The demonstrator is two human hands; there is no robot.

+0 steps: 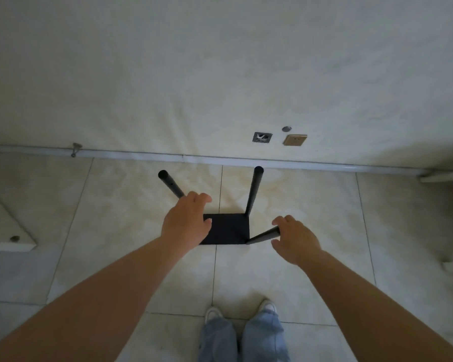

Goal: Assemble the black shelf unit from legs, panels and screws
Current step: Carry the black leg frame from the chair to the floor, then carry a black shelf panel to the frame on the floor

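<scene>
Black panel (pixel 226 228) lies flat on the tiled floor (pixel 298 270) near the wall, legs rising from its corners. The right hand (pixel 296 240) curls loosely round the near-right leg (pixel 263 235); the left hand (pixel 186 219), fingers relaxed, touches the far-left leg (pixel 171 186). Best to steady both legs upright before adding another panel.

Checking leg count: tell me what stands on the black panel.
Three black legs rise from the panel: the far-left leg, far-right leg and near-right leg. The left hand covers the near-left corner, so any fourth leg is hidden.
</scene>
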